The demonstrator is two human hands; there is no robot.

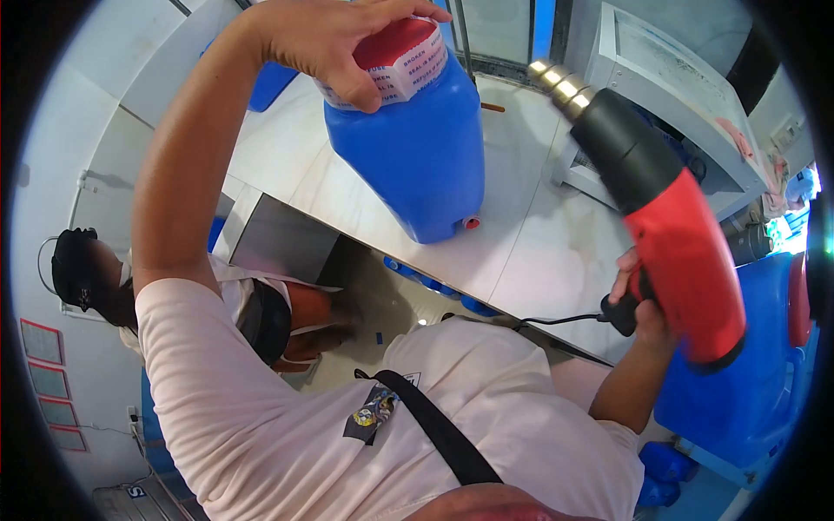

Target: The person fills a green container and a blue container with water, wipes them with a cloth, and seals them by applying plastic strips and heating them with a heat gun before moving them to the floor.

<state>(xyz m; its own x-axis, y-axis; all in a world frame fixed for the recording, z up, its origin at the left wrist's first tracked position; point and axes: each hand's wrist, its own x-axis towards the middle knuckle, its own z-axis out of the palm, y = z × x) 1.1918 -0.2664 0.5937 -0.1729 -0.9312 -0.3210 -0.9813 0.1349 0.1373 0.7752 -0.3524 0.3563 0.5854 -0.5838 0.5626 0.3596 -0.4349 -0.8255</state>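
A blue container (pixel 408 156) with a red cap (pixel 395 45) stands on the white tiled counter. Printed seal film (pixel 408 74) wraps around its neck. My left hand (pixel 334 43) grips the cap and film, thumb on the film at the front and fingers reaching over the top. A small red plug shows low on the container's side. In my right hand (pixel 643 304) is a red and black heat gun (pixel 686 252), its metal nozzle pointing up and left, apart from the container. A black cord runs from its handle.
A white rack (pixel 669 95) stands at the back right of the counter (pixel 512 191). Large blue containers (pixel 738 373) are at the right. Another person (pixel 269 321) is at the left, beyond my arm. More blue containers show under the counter.
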